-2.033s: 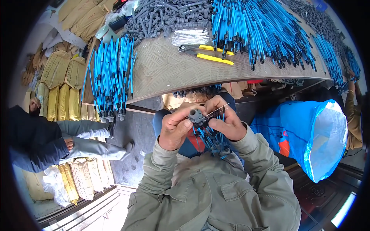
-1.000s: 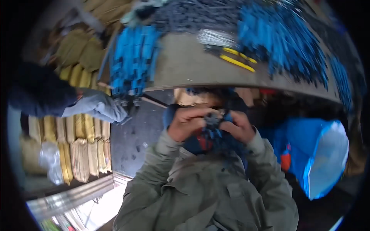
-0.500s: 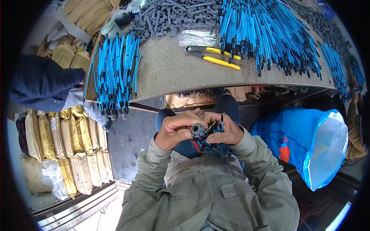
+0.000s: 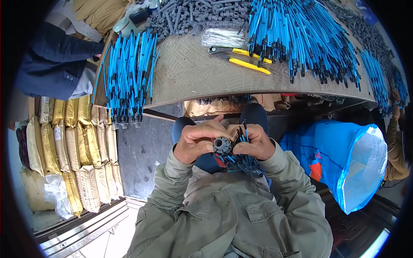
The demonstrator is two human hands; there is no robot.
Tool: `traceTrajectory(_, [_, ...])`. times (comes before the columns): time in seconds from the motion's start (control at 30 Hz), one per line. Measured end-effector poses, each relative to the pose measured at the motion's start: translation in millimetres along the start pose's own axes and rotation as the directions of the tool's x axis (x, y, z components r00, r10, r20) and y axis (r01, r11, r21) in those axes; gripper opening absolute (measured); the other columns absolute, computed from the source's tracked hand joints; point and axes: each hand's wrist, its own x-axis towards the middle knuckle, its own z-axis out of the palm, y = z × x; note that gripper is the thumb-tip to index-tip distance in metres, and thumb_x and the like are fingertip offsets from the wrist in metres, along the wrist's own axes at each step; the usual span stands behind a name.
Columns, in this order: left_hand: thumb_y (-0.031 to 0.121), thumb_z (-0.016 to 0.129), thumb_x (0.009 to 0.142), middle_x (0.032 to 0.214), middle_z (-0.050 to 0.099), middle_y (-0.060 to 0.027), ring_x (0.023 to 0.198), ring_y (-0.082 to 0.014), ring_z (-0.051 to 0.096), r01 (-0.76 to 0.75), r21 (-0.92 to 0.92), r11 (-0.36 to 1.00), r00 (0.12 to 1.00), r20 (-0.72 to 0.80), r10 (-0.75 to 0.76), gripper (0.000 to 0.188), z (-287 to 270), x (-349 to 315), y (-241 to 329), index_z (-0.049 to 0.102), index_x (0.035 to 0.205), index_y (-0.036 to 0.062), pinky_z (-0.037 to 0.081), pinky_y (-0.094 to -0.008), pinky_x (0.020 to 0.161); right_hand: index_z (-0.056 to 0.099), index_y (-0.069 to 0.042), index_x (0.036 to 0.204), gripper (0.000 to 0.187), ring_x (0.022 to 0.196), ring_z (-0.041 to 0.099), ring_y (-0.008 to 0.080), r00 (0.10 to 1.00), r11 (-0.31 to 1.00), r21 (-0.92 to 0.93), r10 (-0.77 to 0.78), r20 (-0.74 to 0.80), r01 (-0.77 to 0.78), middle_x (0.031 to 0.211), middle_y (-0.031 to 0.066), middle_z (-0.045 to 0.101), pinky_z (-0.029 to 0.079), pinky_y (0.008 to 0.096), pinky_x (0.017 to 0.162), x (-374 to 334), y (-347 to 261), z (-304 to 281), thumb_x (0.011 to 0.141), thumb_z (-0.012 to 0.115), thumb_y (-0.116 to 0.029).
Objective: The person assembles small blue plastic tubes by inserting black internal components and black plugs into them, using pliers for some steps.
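Note:
Over my lap, my left hand [image 4: 193, 142] grips a grey ring-shaped plastic fitting [image 4: 221, 145] between thumb and fingers, its round hole facing up. Close on the other side, my right hand [image 4: 257, 142] is closed on thin blue-and-black plastic rods [image 4: 243, 134] that stand up past its fingers. More of these rods hang below the fitting in a tangle. Whether they are fixed to the fitting cannot be made out. A bit of red shows under the fitting, mostly hidden.
On the table [image 4: 180, 71] ahead lie yellow-handled pliers [image 4: 249, 65], white thin strips [image 4: 223, 38], grey fittings [image 4: 189, 17] and piles of blue rods [image 4: 301, 43]. A blue sack [image 4: 331, 159] stands at right, stacked paper sacks [image 4: 81, 146] at left. A person [image 4: 60, 64] stands at far left.
My right hand has shifted slightly right, and more blue rods show between the hands. The person at far left has moved up toward the table's end.

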Motion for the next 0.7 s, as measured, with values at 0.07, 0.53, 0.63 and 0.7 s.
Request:
traceTrajectory(0.07, [0.034, 0.068, 0.077, 0.089, 0.065, -0.0062, 0.088, -0.0190, 0.058, 0.003, -0.010, 1.000, 1.000, -0.001, -0.003, 0.038, 1.2, -1.0, -0.4, 0.068, 0.097, 0.0011, 0.020, -0.0449, 0.107, 0.055, -0.001, 0.080, 0.021, 0.073, 0.048, 0.0138, 0.987, 0.986, -0.066, -0.153, 0.046, 0.156, 0.083, 0.0042, 0.053, 0.038, 0.0271, 0.065, 4.2, 4.2, 1.3, 0.077, 0.069, -0.016])
traceTrajectory(0.53, [0.035, 0.066, 0.079, 0.083, 0.065, -0.0076, 0.079, -0.0185, 0.058, 0.045, -0.033, 0.998, 0.996, 0.083, -0.042, 0.037, -2.5, 1.0, -0.6, 0.069, 0.090, -0.0003, 0.017, -0.0479, 0.108, 0.054, -0.004, 0.082, 0.027, 0.074, 0.045, 0.0105, 0.983, 0.989, -0.073, -0.118, 0.142, 0.130, 0.078, -0.0005, 0.049, 0.036, 0.0253, 0.068, 1.2, 3.6, -2.1, 0.073, 0.076, -0.016])
traceTrajectory(0.63, [0.035, 0.066, 0.079, 0.081, 0.066, -0.0094, 0.076, -0.0189, 0.058, 0.051, -0.039, 0.998, 0.995, 0.084, -0.048, 0.038, -2.7, 0.5, 3.0, 0.069, 0.088, -0.0018, 0.017, -0.0490, 0.108, 0.054, -0.004, 0.082, 0.029, 0.074, 0.045, 0.0102, 0.981, 0.990, -0.076, -0.107, 0.163, 0.121, 0.078, -0.0007, 0.049, 0.036, 0.0255, 0.068, 2.3, 4.4, 0.6, 0.070, 0.078, -0.016])
traceTrajectory(0.7, [0.035, 0.067, 0.079, 0.081, 0.066, -0.0091, 0.076, -0.0187, 0.058, 0.059, -0.039, 0.997, 0.992, 0.111, -0.054, 0.038, -3.6, 0.2, 4.9, 0.069, 0.088, -0.0012, 0.015, -0.0491, 0.108, 0.054, -0.004, 0.081, 0.029, 0.074, 0.045, 0.0103, 0.980, 0.987, -0.093, -0.113, 0.165, 0.129, 0.078, -0.0006, 0.049, 0.036, 0.0258, 0.068, 3.4, 2.3, 1.7, 0.070, 0.078, -0.016])
